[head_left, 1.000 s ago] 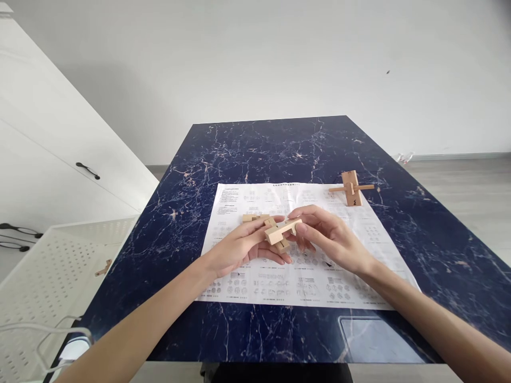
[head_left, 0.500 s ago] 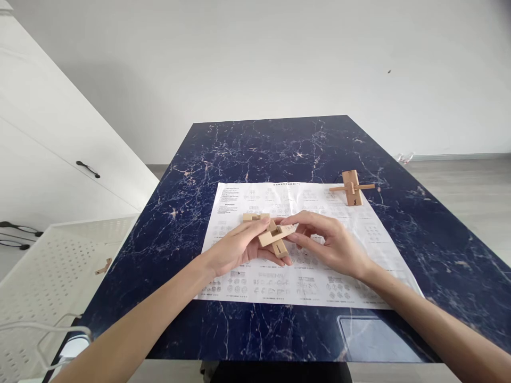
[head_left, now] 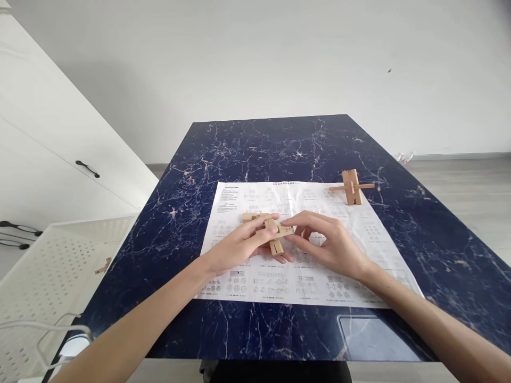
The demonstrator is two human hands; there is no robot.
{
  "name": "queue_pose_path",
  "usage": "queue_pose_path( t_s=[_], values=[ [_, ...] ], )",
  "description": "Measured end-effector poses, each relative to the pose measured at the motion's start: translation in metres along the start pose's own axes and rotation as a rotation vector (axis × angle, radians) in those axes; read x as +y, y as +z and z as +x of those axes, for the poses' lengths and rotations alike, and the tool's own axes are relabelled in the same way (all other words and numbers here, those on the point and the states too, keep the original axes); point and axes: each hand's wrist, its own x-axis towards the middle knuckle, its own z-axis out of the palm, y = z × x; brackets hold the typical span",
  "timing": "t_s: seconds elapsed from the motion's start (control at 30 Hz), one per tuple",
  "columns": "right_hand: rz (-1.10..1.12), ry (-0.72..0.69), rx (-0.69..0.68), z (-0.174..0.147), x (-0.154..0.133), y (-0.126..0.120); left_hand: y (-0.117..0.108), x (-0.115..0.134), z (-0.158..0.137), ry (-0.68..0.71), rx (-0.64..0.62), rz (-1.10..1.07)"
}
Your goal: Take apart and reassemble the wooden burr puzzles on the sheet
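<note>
Two pale wooden burr-puzzle pieces [head_left: 276, 246] form a cross above the printed sheet [head_left: 319, 287]. My left hand [head_left: 243, 242] is closed round them, its thumb pressing on top where they meet and its fingers underneath. The fingertips of my right hand [head_left: 325, 234] pinch the right end of the crosswise piece [head_left: 285, 231]. Partly hidden behind my left fingers, another notched wooden piece [head_left: 249, 217] lies on the sheet. How deep the two held pieces interlock is hidden by the thumb.
At the sheet's upper right stands a joined wooden puzzle cross [head_left: 353, 197] with a thin stick through it. The table [head_left: 255, 149] is dark blue marble-patterned. To the left are a white perforated surface [head_left: 40, 276] with a small wooden piece [head_left: 104, 265], a cable and a white cabinet [head_left: 59, 122].
The crosswise piece's open notch, visible before, is now covered by the other piece and my left thumb. The upright piece has shifted up onto it. My right hand has barely moved.
</note>
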Motion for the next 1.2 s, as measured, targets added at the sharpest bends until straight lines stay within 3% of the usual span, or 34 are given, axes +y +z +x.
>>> queue_pose_path(
  t_s=[0.27,0.57,0.93,1.2],
  values=[
    [0.042,0.014,0.007,0.001,-0.004,0.003,0.000,-0.001,-0.002,0.018,0.015,0.129],
    [0.018,0.038,-0.004,-0.001,-0.002,0.004,0.007,-0.003,-0.002,0.151,0.072,0.424],
    [0.255,0.222,-0.062,0.002,-0.008,0.002,0.009,-0.013,-0.002,0.216,0.067,0.374],
    [0.346,0.317,-0.119,0.004,-0.010,-0.001,0.005,-0.013,-0.005,0.264,0.103,0.607]
  ],
)
